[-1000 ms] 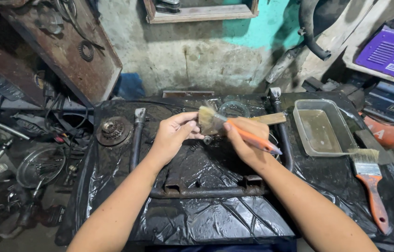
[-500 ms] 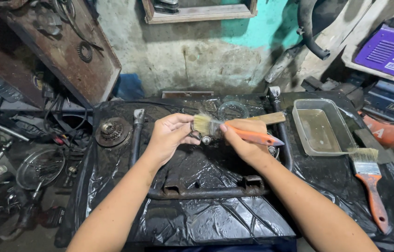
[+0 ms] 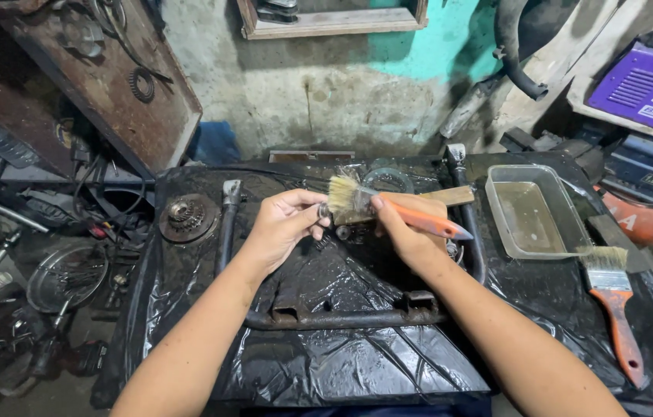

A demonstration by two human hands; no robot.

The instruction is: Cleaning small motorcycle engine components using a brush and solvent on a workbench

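Orange-handled brush [image 3: 388, 208] sits gripped in the right hand [image 3: 408, 232], bristles angled left against a small metal part [image 3: 325, 210] pinched in the left hand's [image 3: 284, 228] curled fingers, near the worktop's [image 3: 326, 363] back edge.

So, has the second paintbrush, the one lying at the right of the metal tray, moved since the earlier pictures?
No. The spare paintbrush lies in the same place beside the metal tray, bristles toward the tray corner, handle pointing toward the person, as before.
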